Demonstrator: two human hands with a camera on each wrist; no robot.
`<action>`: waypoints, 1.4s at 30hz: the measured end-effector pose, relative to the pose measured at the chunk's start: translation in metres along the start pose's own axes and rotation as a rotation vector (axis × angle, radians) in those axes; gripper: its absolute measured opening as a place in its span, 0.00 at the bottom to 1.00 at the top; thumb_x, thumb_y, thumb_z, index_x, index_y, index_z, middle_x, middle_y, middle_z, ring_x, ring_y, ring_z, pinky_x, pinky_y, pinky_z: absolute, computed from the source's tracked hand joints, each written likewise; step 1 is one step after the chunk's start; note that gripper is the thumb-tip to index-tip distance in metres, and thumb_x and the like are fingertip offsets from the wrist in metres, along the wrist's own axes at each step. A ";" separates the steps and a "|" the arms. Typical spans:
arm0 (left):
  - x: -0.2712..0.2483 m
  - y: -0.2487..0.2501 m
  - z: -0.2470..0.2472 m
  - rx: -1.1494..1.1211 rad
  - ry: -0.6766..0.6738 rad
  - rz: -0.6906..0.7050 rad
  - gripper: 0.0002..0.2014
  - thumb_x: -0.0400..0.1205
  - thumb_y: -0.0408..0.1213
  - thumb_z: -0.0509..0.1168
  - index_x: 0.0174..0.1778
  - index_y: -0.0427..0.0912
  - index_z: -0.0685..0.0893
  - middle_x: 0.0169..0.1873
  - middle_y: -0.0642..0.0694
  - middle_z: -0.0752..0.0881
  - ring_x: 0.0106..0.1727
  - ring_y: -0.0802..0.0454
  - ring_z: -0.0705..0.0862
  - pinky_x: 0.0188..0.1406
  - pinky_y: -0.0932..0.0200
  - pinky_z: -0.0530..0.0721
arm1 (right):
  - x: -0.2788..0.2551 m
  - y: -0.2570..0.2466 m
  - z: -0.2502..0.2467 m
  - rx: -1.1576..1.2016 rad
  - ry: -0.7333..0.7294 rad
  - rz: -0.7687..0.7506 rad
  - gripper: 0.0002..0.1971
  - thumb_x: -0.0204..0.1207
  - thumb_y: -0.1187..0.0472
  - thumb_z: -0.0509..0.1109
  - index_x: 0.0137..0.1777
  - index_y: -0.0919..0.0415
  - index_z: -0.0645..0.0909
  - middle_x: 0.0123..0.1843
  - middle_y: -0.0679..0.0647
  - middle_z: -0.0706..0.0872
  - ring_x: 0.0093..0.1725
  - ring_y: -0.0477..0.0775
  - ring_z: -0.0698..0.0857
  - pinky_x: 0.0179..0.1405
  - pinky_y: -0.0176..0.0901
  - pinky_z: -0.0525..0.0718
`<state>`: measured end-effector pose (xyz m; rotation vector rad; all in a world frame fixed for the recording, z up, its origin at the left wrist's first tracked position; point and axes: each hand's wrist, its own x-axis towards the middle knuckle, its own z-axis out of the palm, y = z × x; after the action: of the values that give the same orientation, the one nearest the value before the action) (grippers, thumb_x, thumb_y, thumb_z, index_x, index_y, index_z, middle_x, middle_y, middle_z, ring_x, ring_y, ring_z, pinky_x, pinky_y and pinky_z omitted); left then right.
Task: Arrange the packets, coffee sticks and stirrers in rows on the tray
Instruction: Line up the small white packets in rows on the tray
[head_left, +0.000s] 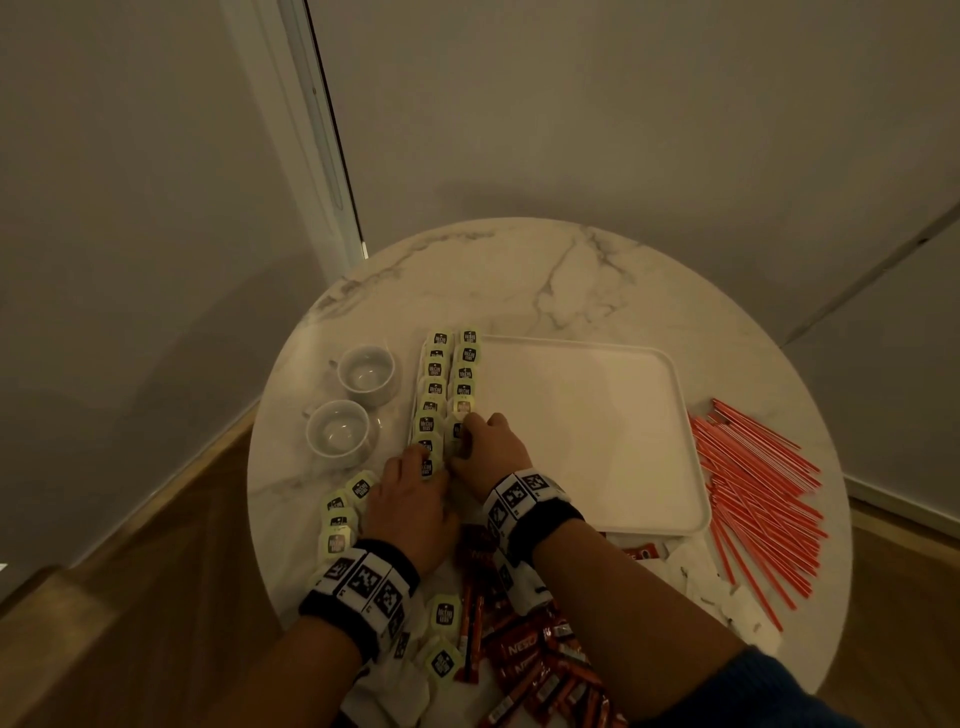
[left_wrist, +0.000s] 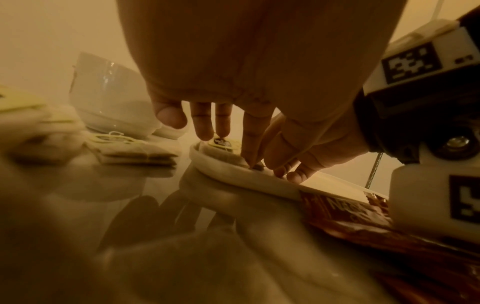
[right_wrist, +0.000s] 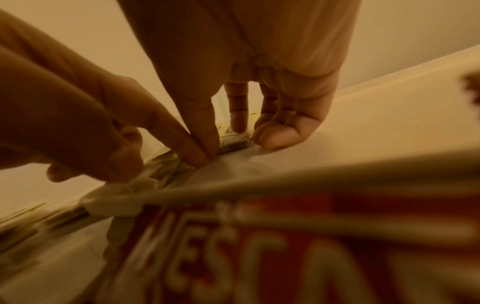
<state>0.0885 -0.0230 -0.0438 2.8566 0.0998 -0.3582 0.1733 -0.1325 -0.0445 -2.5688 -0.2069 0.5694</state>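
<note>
Hands (head_left: 447, 467) on tray's (head_left: 597, 431) packet rows (head_left: 449, 384)

Packets (head_left: 447, 384) along tray's (head_left: 597, 415) left edge, stirrers (head_left: 758, 488) apparently right.

two white cups (head_left: 353, 404), round marble table (head_left: 519, 280), wooden floor (head_left: 156, 597)

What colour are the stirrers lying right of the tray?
The stirrers are red-orange with white stripes, clearest in the head view.
</note>
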 end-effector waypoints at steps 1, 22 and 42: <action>0.000 0.000 0.000 -0.001 -0.001 0.003 0.20 0.79 0.49 0.59 0.68 0.52 0.76 0.75 0.45 0.63 0.71 0.42 0.66 0.63 0.46 0.76 | 0.000 0.000 0.000 0.002 0.002 0.001 0.20 0.77 0.53 0.69 0.66 0.58 0.72 0.60 0.59 0.73 0.55 0.63 0.82 0.56 0.50 0.82; -0.064 -0.087 -0.036 -0.176 -0.306 0.103 0.28 0.72 0.50 0.75 0.68 0.57 0.77 0.57 0.53 0.67 0.58 0.57 0.69 0.52 0.74 0.69 | -0.090 -0.015 -0.012 -0.193 -0.365 -0.340 0.13 0.77 0.52 0.70 0.60 0.53 0.83 0.57 0.53 0.81 0.56 0.53 0.78 0.56 0.43 0.78; -0.070 -0.067 -0.043 -0.378 -0.060 0.075 0.09 0.76 0.42 0.73 0.35 0.47 0.79 0.35 0.51 0.81 0.40 0.54 0.79 0.39 0.63 0.76 | -0.121 -0.026 0.042 -0.587 -0.321 -0.462 0.31 0.77 0.52 0.69 0.76 0.62 0.65 0.71 0.65 0.69 0.68 0.69 0.71 0.66 0.62 0.73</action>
<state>0.0241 0.0506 -0.0029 2.4671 0.0431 -0.3658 0.0454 -0.1217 -0.0221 -2.7979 -1.1978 0.8246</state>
